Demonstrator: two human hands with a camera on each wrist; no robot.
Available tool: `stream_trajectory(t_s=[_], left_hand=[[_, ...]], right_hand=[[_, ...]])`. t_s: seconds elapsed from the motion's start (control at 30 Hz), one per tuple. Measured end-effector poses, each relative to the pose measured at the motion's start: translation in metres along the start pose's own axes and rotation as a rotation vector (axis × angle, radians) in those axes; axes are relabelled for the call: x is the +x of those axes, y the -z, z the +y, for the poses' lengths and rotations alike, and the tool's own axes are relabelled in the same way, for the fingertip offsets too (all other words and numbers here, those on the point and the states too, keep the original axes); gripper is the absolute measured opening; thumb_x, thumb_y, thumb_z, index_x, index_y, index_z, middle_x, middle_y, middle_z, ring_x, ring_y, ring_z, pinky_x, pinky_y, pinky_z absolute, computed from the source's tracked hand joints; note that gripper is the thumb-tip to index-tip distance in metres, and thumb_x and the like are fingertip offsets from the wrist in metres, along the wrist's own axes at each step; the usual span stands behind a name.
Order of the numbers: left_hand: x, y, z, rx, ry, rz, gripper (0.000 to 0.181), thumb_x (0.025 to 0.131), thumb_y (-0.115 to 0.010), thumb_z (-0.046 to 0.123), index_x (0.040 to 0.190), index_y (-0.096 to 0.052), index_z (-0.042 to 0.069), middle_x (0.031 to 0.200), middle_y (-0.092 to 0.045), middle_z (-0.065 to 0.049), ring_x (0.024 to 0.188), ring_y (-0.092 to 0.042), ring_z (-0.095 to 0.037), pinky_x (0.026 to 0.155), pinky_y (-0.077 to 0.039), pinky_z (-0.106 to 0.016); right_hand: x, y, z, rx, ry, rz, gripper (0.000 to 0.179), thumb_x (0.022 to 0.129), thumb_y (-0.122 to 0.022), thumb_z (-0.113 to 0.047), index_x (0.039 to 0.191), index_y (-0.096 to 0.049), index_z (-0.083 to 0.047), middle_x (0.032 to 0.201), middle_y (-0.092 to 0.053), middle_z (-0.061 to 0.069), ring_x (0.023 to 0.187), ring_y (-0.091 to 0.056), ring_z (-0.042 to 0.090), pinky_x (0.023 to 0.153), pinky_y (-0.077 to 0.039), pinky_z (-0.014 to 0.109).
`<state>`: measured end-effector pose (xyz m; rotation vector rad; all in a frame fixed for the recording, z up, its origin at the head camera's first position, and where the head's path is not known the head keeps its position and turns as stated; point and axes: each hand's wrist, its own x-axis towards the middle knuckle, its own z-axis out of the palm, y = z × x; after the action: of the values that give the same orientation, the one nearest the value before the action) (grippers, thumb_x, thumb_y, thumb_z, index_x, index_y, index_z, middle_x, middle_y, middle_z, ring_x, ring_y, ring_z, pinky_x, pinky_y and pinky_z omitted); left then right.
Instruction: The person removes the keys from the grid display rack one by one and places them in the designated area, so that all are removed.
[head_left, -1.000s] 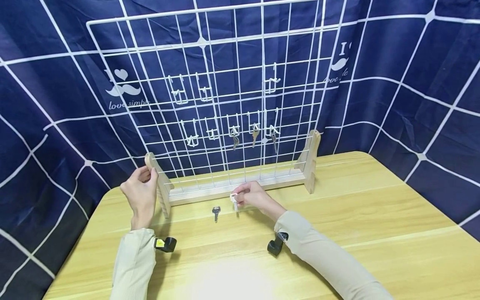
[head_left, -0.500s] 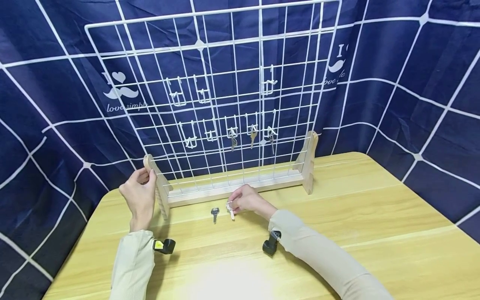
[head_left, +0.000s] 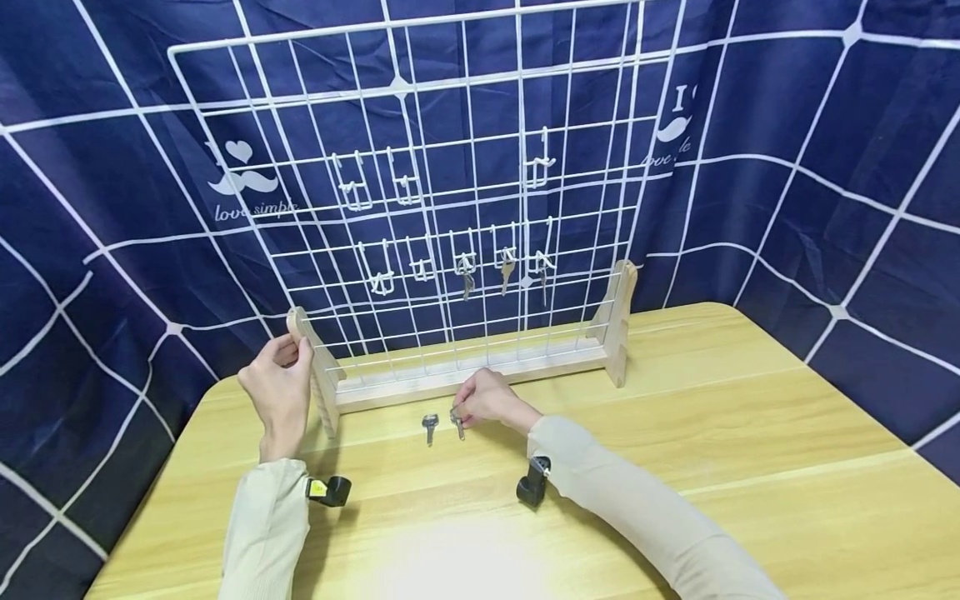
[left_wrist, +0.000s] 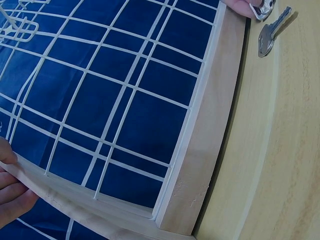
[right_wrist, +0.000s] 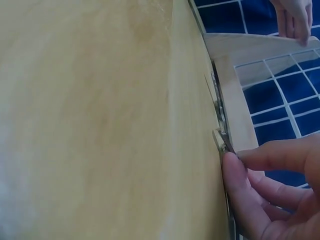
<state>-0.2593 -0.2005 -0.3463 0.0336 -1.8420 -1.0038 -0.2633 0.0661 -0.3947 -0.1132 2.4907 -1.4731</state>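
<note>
My left hand point(head_left: 298, 352) grips the top of the left wooden post point(head_left: 306, 332) of a white wire grid rack point(head_left: 450, 167); its fingers point(left_wrist: 11, 190) lie curled on the wood. My right hand point(head_left: 461, 412) pinches a silver key point(head_left: 457, 422) by its head, low over the wooden table point(head_left: 675, 433) just in front of the rack's base rail point(head_left: 420, 385). The right wrist view shows thumb and finger point(right_wrist: 260, 165) closed on that key point(right_wrist: 221, 140) at the table surface. A second key point(head_left: 430, 427) lies flat a little to the left.
Three keys point(head_left: 507, 271) hang on hooks in the grid's lower row; several other hooks point(head_left: 358, 185) are bare. Dark blue cloth point(head_left: 825, 167) surrounds the table at the back and sides. Bare tabletop stretches to the right and toward me.
My right hand has moved left and down with the key, from slightly raised to the table surface close beside the loose key. The left hand has stayed on the post.
</note>
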Motion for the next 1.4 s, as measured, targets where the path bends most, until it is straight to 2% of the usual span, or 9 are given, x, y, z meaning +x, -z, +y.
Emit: stream_trajectory(t_s=[0.07, 0.13, 0.43, 0.47, 0.57, 0.67, 0.77, 1.4], left_hand=[[0.0, 0.0, 0.0002, -0.01, 0.007, -0.002, 0.014, 0.082, -0.065, 0.002, 0.088, -0.072, -0.009, 0.076, -0.071, -0.022, 0.064, -0.047, 0.022, 0.063, -0.036, -0.001], [-0.0001, 0.0, 0.0004, -0.015, 0.005, 0.0, 0.014, 0.081, -0.065, 0.001, 0.088, -0.072, -0.009, 0.076, -0.071, -0.022, 0.063, -0.045, 0.025, 0.063, -0.036, -0.001], [-0.0007, -0.0014, 0.0005, -0.006, 0.006, -0.001, 0.015, 0.082, -0.065, 0.002, 0.089, -0.072, -0.01, 0.076, -0.071, -0.022, 0.063, -0.044, 0.027, 0.063, -0.035, 0.0], [-0.0006, -0.0015, 0.0004, -0.002, 0.005, 0.0, 0.015, 0.082, -0.065, 0.002, 0.089, -0.072, -0.009, 0.076, -0.071, -0.022, 0.063, -0.048, 0.023, 0.063, -0.035, 0.0], [-0.0001, -0.0016, 0.0005, -0.004, -0.001, 0.003, 0.015, 0.082, -0.065, 0.002, 0.089, -0.072, -0.009, 0.076, -0.071, -0.022, 0.064, -0.048, 0.022, 0.063, -0.035, 0.0], [0.0001, -0.0014, 0.0004, -0.006, -0.006, 0.008, 0.014, 0.081, -0.065, 0.001, 0.088, -0.072, -0.009, 0.076, -0.071, -0.022, 0.064, -0.048, 0.021, 0.062, -0.036, 0.0], [0.0002, -0.0011, 0.0002, -0.01, -0.007, 0.008, 0.014, 0.082, -0.065, 0.001, 0.088, -0.072, -0.01, 0.076, -0.071, -0.022, 0.064, -0.043, 0.026, 0.062, -0.036, 0.0], [0.0001, -0.0012, 0.0009, -0.03, -0.004, 0.011, 0.014, 0.082, -0.064, 0.0, 0.088, -0.072, -0.01, 0.075, -0.07, -0.022, 0.064, -0.045, 0.025, 0.062, -0.037, 0.0]], right_hand=[[0.0002, -0.001, -0.001, -0.031, 0.009, 0.005, 0.007, 0.073, -0.073, 0.008, 0.078, -0.07, 0.003, 0.069, -0.068, 0.009, 0.053, -0.064, 0.014, 0.056, -0.055, 0.024], [0.0002, -0.0018, -0.0021, -0.062, 0.022, 0.01, 0.007, 0.073, -0.073, 0.008, 0.077, -0.07, 0.003, 0.069, -0.068, 0.009, 0.053, -0.065, 0.014, 0.056, -0.054, 0.023], [-0.0017, -0.0019, -0.0036, -0.161, 0.066, 0.038, 0.009, 0.072, -0.076, 0.007, 0.074, -0.07, 0.0, 0.067, -0.066, 0.006, 0.053, -0.064, 0.014, 0.053, -0.053, 0.022], [-0.0017, -0.002, -0.0038, -0.172, 0.066, 0.041, 0.009, 0.072, -0.077, 0.006, 0.074, -0.07, 0.0, 0.066, -0.066, 0.006, 0.053, -0.064, 0.014, 0.053, -0.053, 0.021], [-0.0021, -0.0022, -0.0044, -0.201, 0.065, 0.052, 0.01, 0.072, -0.078, 0.005, 0.073, -0.07, -0.001, 0.065, -0.066, 0.005, 0.051, -0.063, 0.013, 0.052, -0.052, 0.021], [-0.0025, -0.0026, -0.0051, -0.195, 0.064, 0.048, 0.01, 0.072, -0.077, 0.005, 0.073, -0.069, 0.0, 0.065, -0.066, 0.006, 0.051, -0.063, 0.013, 0.051, -0.052, 0.021], [-0.0034, -0.0028, -0.0057, -0.17, 0.069, 0.038, 0.01, 0.072, -0.077, 0.006, 0.073, -0.069, 0.001, 0.065, -0.066, 0.007, 0.051, -0.064, 0.014, 0.052, -0.053, 0.022], [-0.0076, -0.0038, -0.0052, -0.143, 0.103, 0.019, 0.01, 0.073, -0.076, 0.007, 0.075, -0.068, 0.003, 0.066, -0.066, 0.008, 0.051, -0.064, 0.015, 0.053, -0.053, 0.022]])
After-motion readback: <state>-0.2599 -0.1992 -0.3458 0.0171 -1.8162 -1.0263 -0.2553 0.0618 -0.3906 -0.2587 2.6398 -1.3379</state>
